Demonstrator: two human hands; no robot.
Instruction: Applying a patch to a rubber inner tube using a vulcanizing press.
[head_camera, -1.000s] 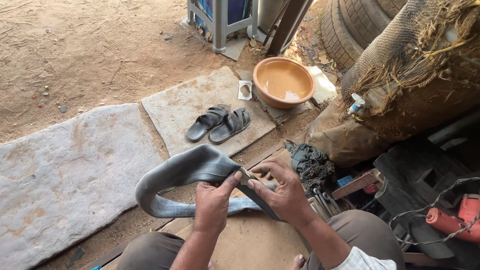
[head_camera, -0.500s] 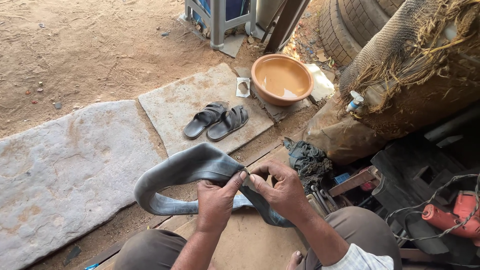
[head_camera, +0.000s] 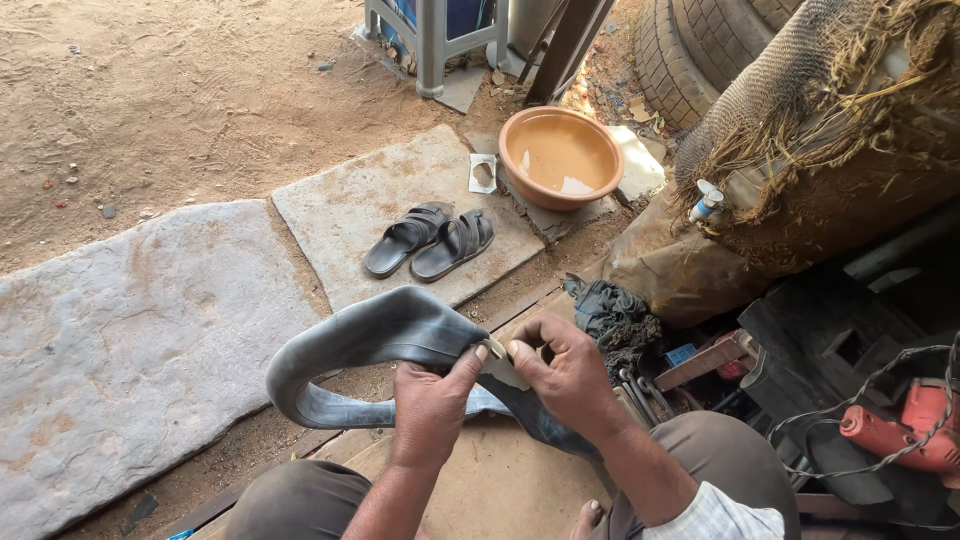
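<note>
Between both hands, dark looped inner tube (head_camera: 380, 335) (limp, dusty), small patch (head_camera: 503, 362)

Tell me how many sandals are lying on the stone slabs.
2: the left sandal and the right sandal lie side by side, touching, on the smaller stone slab, near the orange basin. None shows on the larger slab.

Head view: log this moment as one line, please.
left hand: grips inner tube | right hand: presses small patch on tube | nearby: sandals on stone slab, water bowl
</note>
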